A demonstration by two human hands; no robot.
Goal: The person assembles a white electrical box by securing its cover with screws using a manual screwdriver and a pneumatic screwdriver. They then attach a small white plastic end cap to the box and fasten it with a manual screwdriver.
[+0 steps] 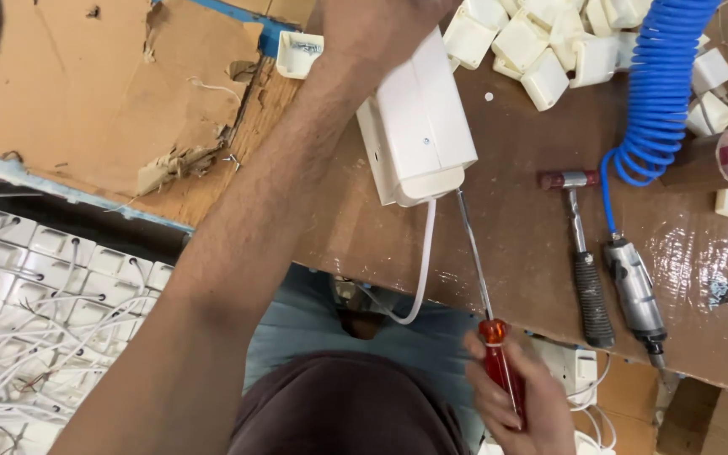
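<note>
Bench, overhead: I'm gripping screwdriver (489, 312) in closed right hand (520, 396), tip entering casing (419, 126) end. Left hand (372, 34) pinning casing on bench; grip unclear. Keeping shaft straight, pressing steadily.

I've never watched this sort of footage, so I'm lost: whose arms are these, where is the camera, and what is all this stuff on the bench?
The one picture comes from a camera worn on a person's head, looking down at their own bare arms. The left hand steadies a white plastic box with a white cable leaving its near end. The right hand grips a red-handled screwdriver whose tip meets the box's near end. On the brown workbench lie a small hammer, an air tool on a coiled blue hose, and a heap of small white plastic parts. Torn cardboard lies at the left.
</note>
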